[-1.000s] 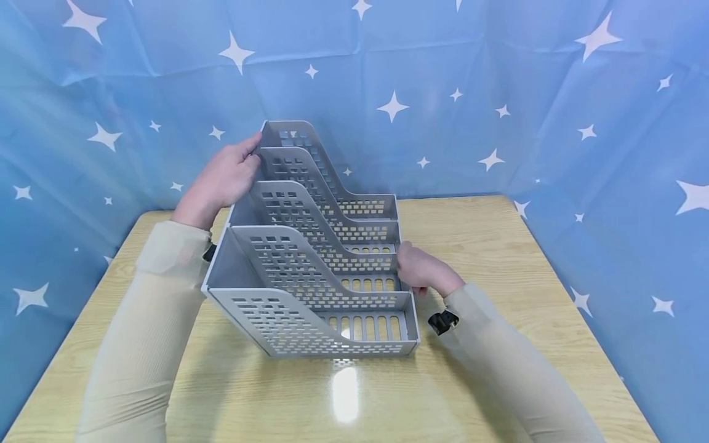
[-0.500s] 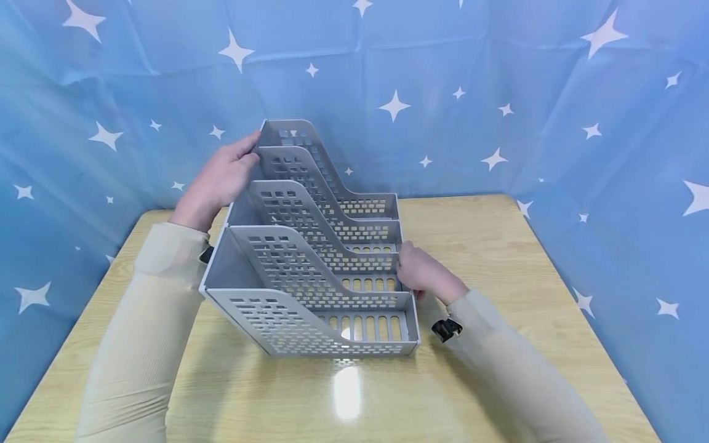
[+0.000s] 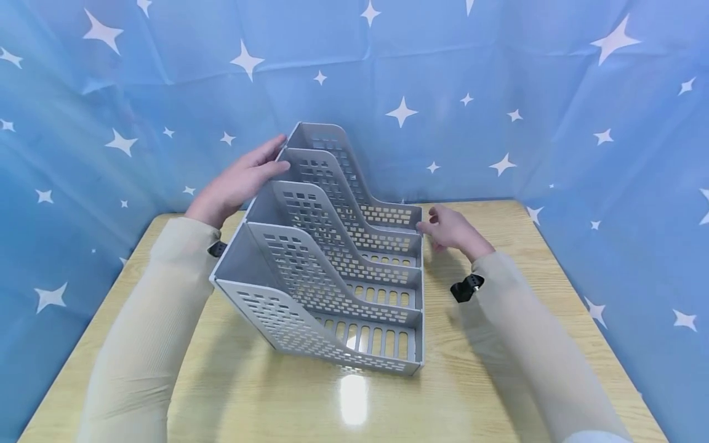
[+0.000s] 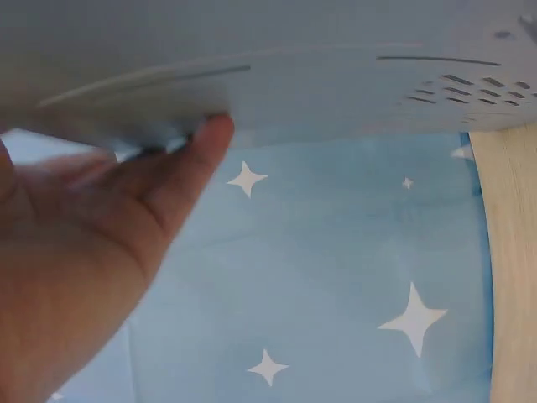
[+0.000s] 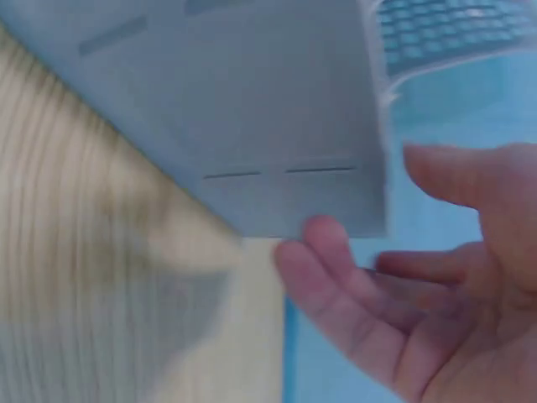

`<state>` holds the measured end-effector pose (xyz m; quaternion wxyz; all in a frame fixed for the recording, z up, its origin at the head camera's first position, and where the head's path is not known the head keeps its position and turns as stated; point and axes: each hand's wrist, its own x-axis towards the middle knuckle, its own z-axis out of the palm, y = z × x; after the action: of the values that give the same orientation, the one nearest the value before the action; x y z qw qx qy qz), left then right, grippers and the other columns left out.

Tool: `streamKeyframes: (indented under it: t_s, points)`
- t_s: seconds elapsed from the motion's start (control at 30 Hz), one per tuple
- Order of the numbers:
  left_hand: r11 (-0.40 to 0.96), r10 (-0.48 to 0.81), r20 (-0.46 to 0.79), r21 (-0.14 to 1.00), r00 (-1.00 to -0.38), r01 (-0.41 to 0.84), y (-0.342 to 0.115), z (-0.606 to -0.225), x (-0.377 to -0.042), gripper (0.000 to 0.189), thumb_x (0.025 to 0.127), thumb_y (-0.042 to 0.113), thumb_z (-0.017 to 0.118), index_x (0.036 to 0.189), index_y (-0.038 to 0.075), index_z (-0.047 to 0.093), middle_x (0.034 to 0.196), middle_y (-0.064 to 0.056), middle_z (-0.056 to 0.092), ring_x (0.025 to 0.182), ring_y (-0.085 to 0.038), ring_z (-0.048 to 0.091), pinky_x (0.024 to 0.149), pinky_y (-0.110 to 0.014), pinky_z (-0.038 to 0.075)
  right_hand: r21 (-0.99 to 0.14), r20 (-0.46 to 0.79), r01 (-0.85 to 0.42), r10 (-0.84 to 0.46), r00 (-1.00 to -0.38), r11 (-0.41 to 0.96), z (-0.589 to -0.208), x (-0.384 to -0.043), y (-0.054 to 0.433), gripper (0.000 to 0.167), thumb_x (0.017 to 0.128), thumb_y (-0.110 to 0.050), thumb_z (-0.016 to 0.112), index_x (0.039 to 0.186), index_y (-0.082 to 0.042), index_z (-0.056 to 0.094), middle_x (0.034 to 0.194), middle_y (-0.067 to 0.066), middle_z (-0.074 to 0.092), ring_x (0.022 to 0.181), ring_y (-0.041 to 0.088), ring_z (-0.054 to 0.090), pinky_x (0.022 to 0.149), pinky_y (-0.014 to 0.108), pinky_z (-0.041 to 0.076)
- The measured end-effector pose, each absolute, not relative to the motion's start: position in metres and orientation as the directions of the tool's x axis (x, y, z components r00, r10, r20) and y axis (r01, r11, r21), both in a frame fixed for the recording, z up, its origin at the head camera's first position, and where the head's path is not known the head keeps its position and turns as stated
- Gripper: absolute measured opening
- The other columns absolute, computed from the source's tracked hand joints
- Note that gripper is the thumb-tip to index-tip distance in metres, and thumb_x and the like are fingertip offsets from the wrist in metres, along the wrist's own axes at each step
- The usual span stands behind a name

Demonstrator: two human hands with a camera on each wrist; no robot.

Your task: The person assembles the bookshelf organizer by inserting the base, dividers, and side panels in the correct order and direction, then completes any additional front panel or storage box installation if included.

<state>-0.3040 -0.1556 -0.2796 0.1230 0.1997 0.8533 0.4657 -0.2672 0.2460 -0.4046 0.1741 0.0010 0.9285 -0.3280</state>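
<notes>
A grey file organizer [image 3: 332,264] with several slanted perforated dividers stands in the middle of the table, turned at an angle. My left hand [image 3: 235,187] is at its tall back side, thumb at the upper edge and fingers stretched along the outside. In the left wrist view a fingertip [image 4: 220,130] meets the smooth grey panel. My right hand [image 3: 451,231] is at the low far-right corner, thumb right at the edge. The right wrist view shows the right hand's fingers [image 5: 336,294] spread loosely, fingertips near the bottom corner of the end wall.
The light wooden table [image 3: 487,295] extends on both sides of the organizer and in front of it. A blue curtain [image 3: 443,74] with white stars hangs close behind the table and along its sides. Each wrist wears a small black device [image 3: 467,287].
The organizer has turned, its near right corner coming toward me. My right hand has slid from the middle of the low side to the far corner and loosened. My left thumb has straightened.
</notes>
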Motion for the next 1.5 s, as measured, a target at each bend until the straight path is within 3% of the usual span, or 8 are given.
streamKeyframes:
  t_s: [0.23, 0.5, 0.67, 0.8, 0.9, 1.13, 1.33, 1.5]
  points:
    - [0.479, 0.522, -0.001, 0.828, -0.853, 0.292, -0.187, -0.280, -0.239, 0.068, 0.110, 0.038, 0.048, 0.166, 0.015, 0.019, 0.171, -0.008, 0.022, 0.157, -0.027, 0.021, 0.128, -0.047, 0.017, -0.618, -0.196, 0.025, -0.124, -0.973, 0.786, -0.427, -0.281, 0.247, 0.062, 0.103, -0.014, 0.041, 0.163, -0.007, 0.028, 0.135, 0.029, 0.058, 0.059, 0.019, 0.062, 0.076, 0.042, 0.054]
    - [0.426, 0.682, 0.072, 0.770, -0.728, 0.475, -0.205, -0.286, -0.184, 0.064, 0.110, 0.017, 0.048, 0.167, 0.019, 0.018, 0.167, -0.007, 0.033, 0.150, -0.027, 0.036, 0.111, -0.007, 0.031, -0.628, -0.109, -0.018, -0.111, -0.988, 0.778, -0.433, -0.283, 0.250, 0.056, 0.108, -0.012, 0.039, 0.162, -0.005, 0.030, 0.157, 0.028, 0.038, 0.067, 0.035, 0.066, 0.065, 0.039, 0.050]
    - [0.534, 0.614, 0.069, 0.698, -0.787, 0.477, -0.202, -0.279, -0.196, 0.055, 0.110, 0.019, 0.049, 0.162, 0.012, 0.035, 0.148, -0.013, 0.056, 0.129, -0.023, 0.056, 0.101, -0.013, 0.041, -0.620, -0.093, 0.002, -0.071, -0.993, 0.785, -0.432, -0.281, 0.256, 0.058, 0.105, -0.009, 0.037, 0.161, 0.002, 0.028, 0.158, 0.031, 0.037, 0.060, 0.024, 0.061, 0.081, 0.047, 0.052]
    - [0.654, 0.495, 0.041, 0.641, -0.868, 0.403, -0.202, -0.266, -0.217, 0.047, 0.106, 0.023, 0.060, 0.149, 0.005, 0.055, 0.132, -0.020, 0.068, 0.119, -0.029, 0.064, 0.100, -0.035, 0.051, -0.615, -0.102, 0.053, -0.013, -0.995, 0.787, -0.430, -0.275, 0.260, 0.058, 0.103, -0.009, 0.037, 0.159, 0.006, 0.028, 0.152, 0.034, 0.042, 0.068, 0.025, 0.065, 0.089, 0.050, 0.053]
    - [0.713, 0.439, 0.013, 0.604, -0.899, 0.357, -0.201, -0.260, -0.232, 0.044, 0.104, 0.028, 0.064, 0.142, 0.006, 0.063, 0.136, -0.017, 0.066, 0.129, -0.033, 0.062, 0.105, -0.052, 0.049, -0.620, -0.115, 0.083, 0.014, -0.993, 0.780, -0.428, -0.267, 0.262, 0.057, 0.104, -0.010, 0.038, 0.157, 0.008, 0.029, 0.147, 0.035, 0.045, 0.084, 0.033, 0.067, 0.083, 0.048, 0.055]
    - [0.781, 0.348, 0.161, 0.496, -0.924, 0.380, -0.194, -0.264, -0.235, 0.034, 0.102, 0.036, 0.066, 0.121, 0.010, 0.078, 0.110, -0.012, 0.078, 0.093, -0.025, 0.069, 0.075, -0.038, 0.049, -0.565, -0.126, 0.141, 0.084, -0.988, 0.813, -0.423, -0.240, 0.264, 0.052, 0.102, -0.013, 0.046, 0.145, 0.014, 0.038, 0.135, 0.036, 0.050, 0.115, 0.045, 0.054, 0.094, 0.056, 0.052]
    - [0.869, 0.171, 0.392, 0.373, -0.904, 0.326, -0.183, -0.269, -0.246, 0.042, 0.092, 0.048, 0.077, 0.081, 0.007, 0.082, 0.063, -0.007, 0.071, 0.051, -0.021, 0.060, 0.047, -0.033, 0.038, -0.473, -0.050, 0.096, 0.082, -0.995, 0.876, -0.419, -0.217, 0.279, 0.025, 0.105, -0.018, 0.049, 0.105, 0.005, 0.058, 0.091, 0.021, 0.061, 0.075, 0.031, 0.055, 0.060, 0.038, 0.045]
    - [0.816, 0.064, 0.443, 0.493, -0.894, 0.303, -0.173, -0.278, -0.260, 0.039, 0.099, 0.042, 0.070, 0.093, 0.004, 0.078, 0.079, -0.014, 0.076, 0.054, -0.021, 0.069, 0.054, -0.032, 0.048, -0.398, -0.053, 0.058, 0.041, -0.998, 0.915, -0.416, -0.205, 0.283, 0.029, 0.106, -0.023, 0.054, 0.093, 0.002, 0.062, 0.075, 0.013, 0.061, 0.066, 0.027, 0.054, 0.057, 0.036, 0.042]
